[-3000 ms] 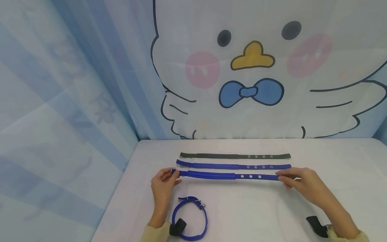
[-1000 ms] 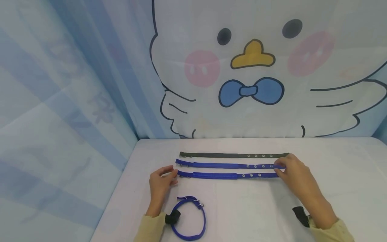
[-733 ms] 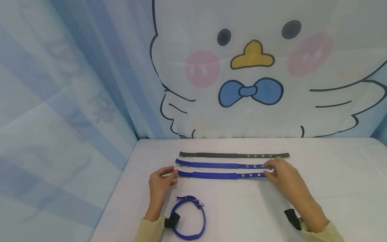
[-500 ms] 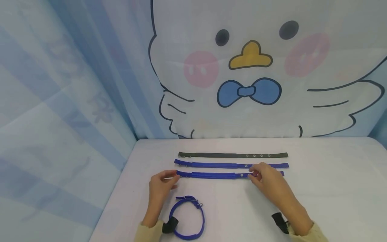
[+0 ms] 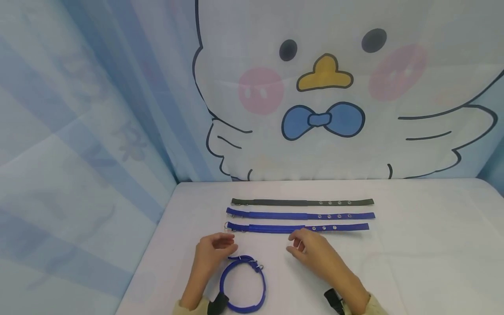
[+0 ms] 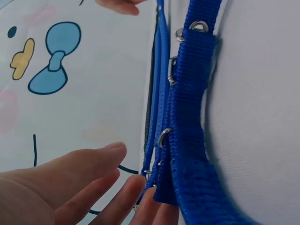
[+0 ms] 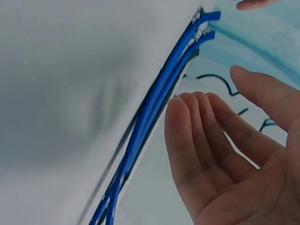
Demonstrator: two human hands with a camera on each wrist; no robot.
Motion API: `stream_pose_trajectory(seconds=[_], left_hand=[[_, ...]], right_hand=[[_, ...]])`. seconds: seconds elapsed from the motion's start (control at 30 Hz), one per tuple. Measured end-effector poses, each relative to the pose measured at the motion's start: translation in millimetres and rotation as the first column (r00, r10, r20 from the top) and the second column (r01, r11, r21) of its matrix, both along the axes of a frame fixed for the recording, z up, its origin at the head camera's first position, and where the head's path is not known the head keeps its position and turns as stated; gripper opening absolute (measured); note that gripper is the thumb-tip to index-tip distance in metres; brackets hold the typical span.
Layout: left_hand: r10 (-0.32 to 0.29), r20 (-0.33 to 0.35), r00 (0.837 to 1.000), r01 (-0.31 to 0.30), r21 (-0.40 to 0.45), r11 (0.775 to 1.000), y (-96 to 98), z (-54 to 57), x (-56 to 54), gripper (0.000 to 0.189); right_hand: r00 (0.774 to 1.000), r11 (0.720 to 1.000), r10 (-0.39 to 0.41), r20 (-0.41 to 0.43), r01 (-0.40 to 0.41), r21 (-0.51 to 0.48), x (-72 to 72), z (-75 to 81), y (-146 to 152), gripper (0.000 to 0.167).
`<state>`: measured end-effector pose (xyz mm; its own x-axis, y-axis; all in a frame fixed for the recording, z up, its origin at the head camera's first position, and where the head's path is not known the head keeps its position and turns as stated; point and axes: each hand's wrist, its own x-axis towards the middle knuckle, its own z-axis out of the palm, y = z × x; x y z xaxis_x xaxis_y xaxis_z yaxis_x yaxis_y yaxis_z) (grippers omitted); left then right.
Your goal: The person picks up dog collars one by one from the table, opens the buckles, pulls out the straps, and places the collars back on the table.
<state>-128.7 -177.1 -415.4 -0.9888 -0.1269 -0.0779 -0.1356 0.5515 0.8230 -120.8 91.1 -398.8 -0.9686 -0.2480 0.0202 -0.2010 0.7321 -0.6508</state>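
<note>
Three straps with metal eyelets, looking like pet collars, lie straight and parallel across the table: a dark green collar [image 5: 279,202] farthest back, a blue collar [image 5: 275,215] in the middle and another blue collar [image 5: 267,228] nearest. In front of them a blue collar buckled into a ring [image 5: 264,284] stands close by my left hand [image 5: 212,253]. That hand hovers with fingers relaxed and holds nothing; its fingertips are near the ring's buckle end. My right hand [image 5: 315,253] is loosely bent just in front of the nearest collar, thumb and fingers apart, holding nothing.
The white table [image 5: 425,245] extends to the right of the collars. A curtain [image 5: 86,153] hangs along the left side, and a printed cartoon backdrop [image 5: 323,153] rises behind the table's back edge. Dark wrist camera mounts [image 5: 334,301] sit on both wrists.
The nearest blue collar was held at both ends and now lies released. My right hand has slid left along it and toward me; my left hand has let go and drawn back toward the ring.
</note>
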Motion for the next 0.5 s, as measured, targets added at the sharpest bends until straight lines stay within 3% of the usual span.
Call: stream_pose_trajectory(seconds=[0.23,0.37,0.5], left_hand=[[-0.075,0.017,0.997,0.075,-0.047,0.996,-3.6,-4.5,5.9,0.028],[-0.097,0.04,0.994,0.099,-0.067,0.993,-3.0,-5.5,8.1,0.028],[-0.161,0.057,0.985,0.165,-0.065,0.984,-3.8,-7.3,8.8,0.026]], right_hand=[[0.987,0.986,0.159,0.032,-0.157,-0.055,3.5,-11.7,-22.9,0.023],[0.976,0.977,0.21,0.053,-0.207,-0.051,3.8,-18.0,-32.5,0.026],[0.964,0.968,0.251,0.084,-0.248,-0.049,5.1,-22.6,-39.4,0.03]])
